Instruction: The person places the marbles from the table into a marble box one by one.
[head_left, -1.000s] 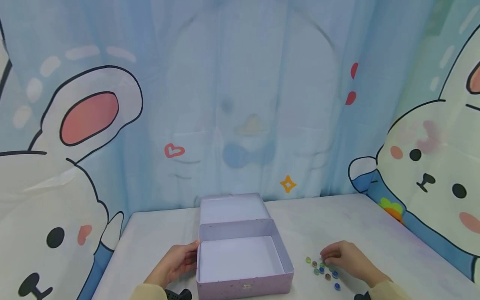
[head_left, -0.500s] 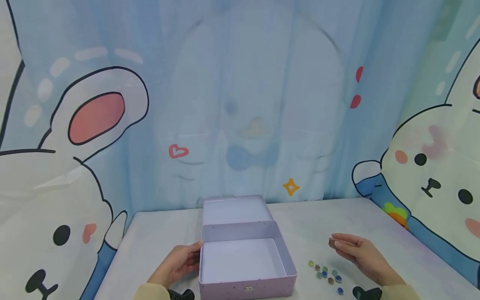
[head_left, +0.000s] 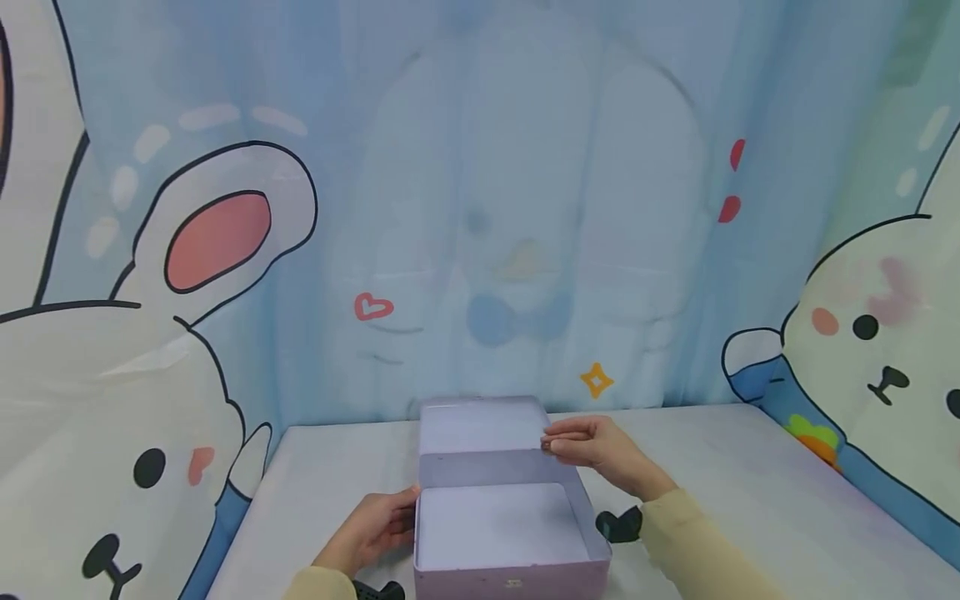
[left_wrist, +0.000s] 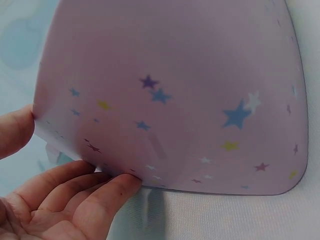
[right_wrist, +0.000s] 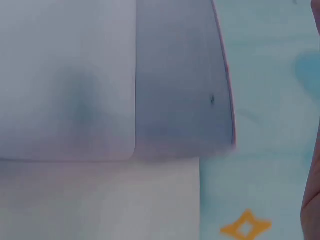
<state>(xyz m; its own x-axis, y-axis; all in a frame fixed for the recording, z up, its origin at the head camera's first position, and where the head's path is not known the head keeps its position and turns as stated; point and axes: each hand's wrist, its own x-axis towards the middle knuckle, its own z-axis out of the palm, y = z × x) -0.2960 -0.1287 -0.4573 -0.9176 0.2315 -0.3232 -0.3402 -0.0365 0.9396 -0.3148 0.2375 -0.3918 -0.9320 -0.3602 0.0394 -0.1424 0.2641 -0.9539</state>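
Fingertips (head_left: pixel 550 430) of my right hand (head_left: pixel 611 458) pinch a small brownish bead (head_left: pixel 546 446), most of it hidden, so I can't be sure of its exact shape. I judge it light, hard and smooth, perhaps glass: unlikely to be crushed, quite likely to slip or roll. A gentle squeeze from thumb and forefinger across its widest part should do; pressed off-centre, it could squirt away.

From there outward, the hand is held back uppermost, by the right edge of the raised lid (head_left: pixel 480 427); whether it brushes the lid I can't tell. My wrist lies out beyond the right wall, and the forearm in its pale sleeve (head_left: pixel 701 546) slants down to the lower right, a black wrist piece (head_left: pixel 619 526) hanging under it.

My left hand (head_left: pixel 377 529) lies along the left wall of the lilac box (head_left: pixel 510 579), fingers loosely bent. Its thumb (left_wrist: pixel 16 131) touches the rim, while the fingertips (left_wrist: pixel 131 184) rest at the wall's far edge among printed stars (left_wrist: pixel 237 115). The box looks stiff, thin-walled and fairly light, easy to nudge along the white cloth (head_left: pixel 750 492); a side wall or corner seems the sound place to steady it, rather than the lid.
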